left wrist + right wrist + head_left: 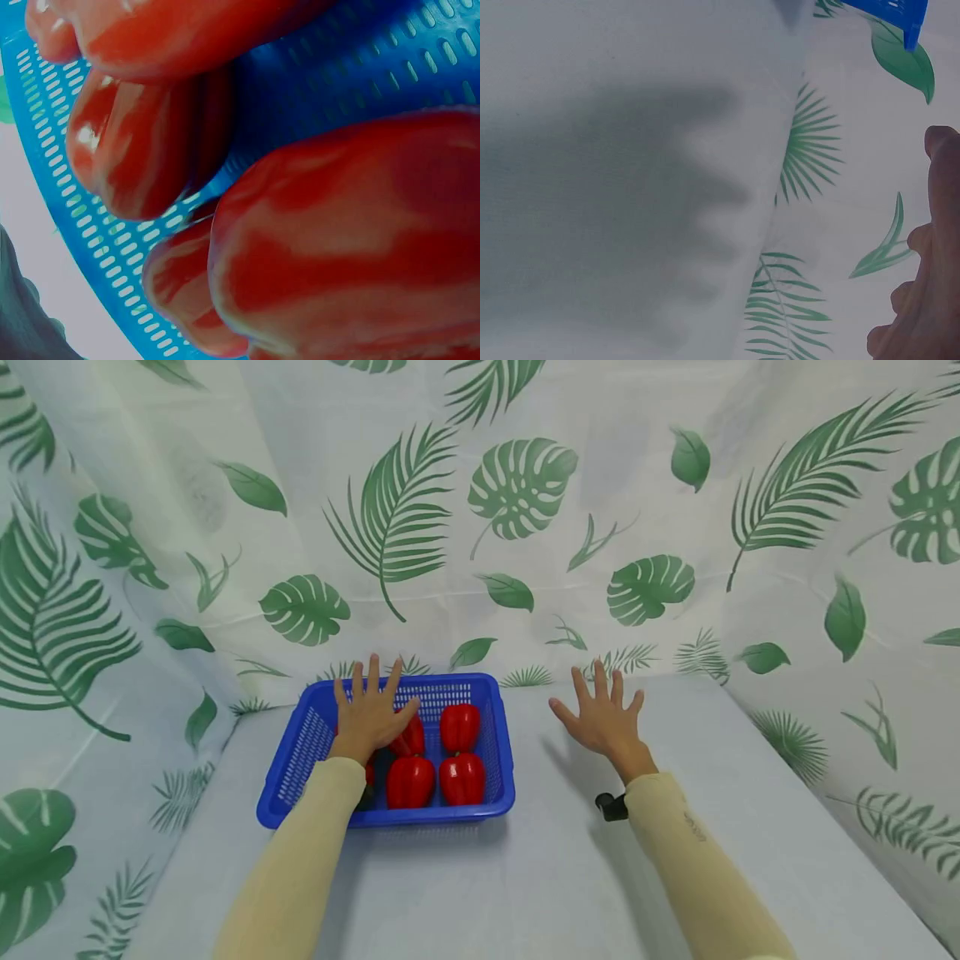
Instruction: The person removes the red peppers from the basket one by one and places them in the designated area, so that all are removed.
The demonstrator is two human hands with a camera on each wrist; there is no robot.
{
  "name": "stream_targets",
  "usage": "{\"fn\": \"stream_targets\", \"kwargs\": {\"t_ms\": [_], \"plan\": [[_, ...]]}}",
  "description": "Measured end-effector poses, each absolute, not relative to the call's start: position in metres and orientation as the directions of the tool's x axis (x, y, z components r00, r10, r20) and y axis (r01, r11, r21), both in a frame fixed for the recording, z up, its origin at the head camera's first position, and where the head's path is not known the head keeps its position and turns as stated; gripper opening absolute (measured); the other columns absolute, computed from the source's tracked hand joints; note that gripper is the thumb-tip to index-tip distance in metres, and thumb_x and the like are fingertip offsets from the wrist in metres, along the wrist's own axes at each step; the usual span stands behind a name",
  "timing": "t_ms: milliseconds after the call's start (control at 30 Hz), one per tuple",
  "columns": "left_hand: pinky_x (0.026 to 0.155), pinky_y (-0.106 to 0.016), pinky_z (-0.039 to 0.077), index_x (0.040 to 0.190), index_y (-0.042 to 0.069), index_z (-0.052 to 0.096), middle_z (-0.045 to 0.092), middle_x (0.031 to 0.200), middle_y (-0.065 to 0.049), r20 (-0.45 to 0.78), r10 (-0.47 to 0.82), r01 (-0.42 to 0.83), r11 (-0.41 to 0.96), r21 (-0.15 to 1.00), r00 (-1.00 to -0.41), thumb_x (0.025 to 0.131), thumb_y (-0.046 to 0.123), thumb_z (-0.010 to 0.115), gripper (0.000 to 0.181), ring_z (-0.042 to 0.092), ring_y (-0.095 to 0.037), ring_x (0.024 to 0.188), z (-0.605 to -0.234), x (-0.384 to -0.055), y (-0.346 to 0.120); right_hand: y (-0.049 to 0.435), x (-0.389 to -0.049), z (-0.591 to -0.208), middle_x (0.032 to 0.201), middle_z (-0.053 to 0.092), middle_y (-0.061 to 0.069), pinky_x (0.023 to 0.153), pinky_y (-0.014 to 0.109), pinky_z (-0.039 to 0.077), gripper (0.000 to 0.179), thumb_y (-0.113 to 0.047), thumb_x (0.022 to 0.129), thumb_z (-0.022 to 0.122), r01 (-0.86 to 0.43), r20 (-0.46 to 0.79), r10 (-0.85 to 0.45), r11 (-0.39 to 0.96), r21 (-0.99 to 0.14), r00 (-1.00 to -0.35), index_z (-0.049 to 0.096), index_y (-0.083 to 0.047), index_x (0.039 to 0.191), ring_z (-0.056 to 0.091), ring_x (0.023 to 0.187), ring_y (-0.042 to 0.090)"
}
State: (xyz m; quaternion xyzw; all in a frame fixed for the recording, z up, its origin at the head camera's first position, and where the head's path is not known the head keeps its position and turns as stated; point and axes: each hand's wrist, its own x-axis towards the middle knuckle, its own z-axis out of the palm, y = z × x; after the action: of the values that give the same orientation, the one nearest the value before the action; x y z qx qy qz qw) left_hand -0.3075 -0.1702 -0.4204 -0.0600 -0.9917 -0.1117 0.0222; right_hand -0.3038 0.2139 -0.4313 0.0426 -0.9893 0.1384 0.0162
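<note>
In the head view my left hand (370,718), fingers spread, is over the left part of a blue plastic basket (459,815). Several red bell peppers lie in the basket, among them a front right pepper (462,779) and one beside it (410,782). My hand and sleeve hide part of the peppers on the left. Close up in the left wrist view, a large red pepper (360,240) fills the lower right. My right hand (602,718) is spread over the table to the right of the basket, holding nothing; its fingers (945,180) show at the right wrist view's edge.
The white table (540,877) stretches in front of the basket and to its right. Behind and at both sides hangs a white cloth (555,577) printed with green leaves. A small black device (611,807) sits at my right wrist.
</note>
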Motion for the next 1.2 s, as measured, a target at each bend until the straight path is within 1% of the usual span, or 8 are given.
{"fn": "stream_targets", "kwargs": {"t_ms": [200,433,533,700,833,1000,1200], "plan": [[0.123,-0.072,-0.01,0.174,0.02,0.007,-0.009,0.178,-0.02,0.068,0.104,0.116,0.97,0.213,-0.992,0.107,0.061,0.038,0.085,-0.009,-0.047,0.162,-0.418,-0.309,-0.17,0.214,-0.31,-0.435,0.176,-0.009,0.027,0.116,0.083,-0.009,0.091,-0.065,0.107,0.041,-0.106,0.047,-0.097,0.953,-0.283,-0.994,0.013,-0.009,0.172,-0.013,0.159,0.053],[0.123,-0.073,-0.01,0.174,0.018,0.004,-0.01,0.177,-0.022,0.112,0.106,0.13,0.965,0.229,-0.988,0.107,0.06,0.038,0.086,-0.01,-0.047,0.162,-0.395,-0.307,-0.171,0.214,-0.309,-0.424,0.176,-0.008,0.028,0.116,0.083,-0.011,0.091,-0.065,0.107,0.042,-0.126,0.069,-0.111,0.952,-0.277,-0.991,0.013,-0.009,0.172,-0.012,0.159,0.054],[0.123,-0.073,-0.009,0.174,0.018,0.002,-0.011,0.177,-0.022,0.109,0.106,0.128,0.967,0.221,-0.988,0.107,0.06,0.037,0.087,-0.011,-0.047,0.161,-0.392,-0.305,-0.173,0.211,-0.306,-0.422,0.176,-0.008,0.028,0.116,0.083,-0.01,0.091,-0.065,0.106,0.043,-0.129,0.07,-0.114,0.951,-0.281,-0.991,0.014,-0.008,0.172,-0.012,0.159,0.054],[0.122,-0.073,-0.013,0.174,0.018,0.001,-0.014,0.177,-0.022,0.09,0.111,0.128,0.966,0.222,-0.99,0.107,0.06,0.039,0.087,-0.012,-0.047,0.161,-0.391,-0.303,-0.177,0.21,-0.301,-0.424,0.175,-0.008,0.028,0.116,0.083,-0.007,0.09,-0.063,0.107,0.043,-0.126,0.068,-0.111,0.952,-0.279,-0.991,0.014,-0.008,0.172,-0.011,0.159,0.054],[0.122,-0.073,-0.01,0.174,0.019,0.001,-0.013,0.177,-0.021,0.089,0.108,0.125,0.966,0.225,-0.99,0.107,0.06,0.04,0.088,-0.012,-0.047,0.161,-0.391,-0.3,-0.181,0.208,-0.3,-0.424,0.175,-0.009,0.028,0.116,0.083,-0.008,0.09,-0.063,0.108,0.043,-0.128,0.061,-0.116,0.953,-0.275,-0.991,0.014,-0.008,0.172,-0.012,0.159,0.054],[0.122,-0.074,-0.01,0.174,0.018,0.001,-0.013,0.177,-0.022,0.088,0.125,0.144,0.956,0.255,-0.988,0.107,0.06,0.04,0.088,-0.012,-0.048,0.161,-0.386,-0.294,-0.187,0.206,-0.299,-0.424,0.175,-0.009,0.029,0.116,0.083,-0.009,0.09,-0.062,0.107,0.044,-0.129,0.048,-0.12,0.951,-0.281,-0.992,0.014,-0.007,0.172,-0.012,0.158,0.055],[0.121,-0.075,-0.01,0.174,0.016,0.001,-0.013,0.177,-0.023,0.103,0.153,0.178,0.938,0.299,-0.983,0.107,0.058,0.043,0.089,-0.013,-0.049,0.16,-0.369,-0.281,-0.195,0.205,-0.298,-0.425,0.175,-0.009,0.029,0.115,0.083,-0.01,0.09,-0.063,0.107,0.045,-0.131,0.043,-0.124,0.948,-0.288,-0.991,0.015,-0.006,0.172,-0.011,0.158,0.056]]}}
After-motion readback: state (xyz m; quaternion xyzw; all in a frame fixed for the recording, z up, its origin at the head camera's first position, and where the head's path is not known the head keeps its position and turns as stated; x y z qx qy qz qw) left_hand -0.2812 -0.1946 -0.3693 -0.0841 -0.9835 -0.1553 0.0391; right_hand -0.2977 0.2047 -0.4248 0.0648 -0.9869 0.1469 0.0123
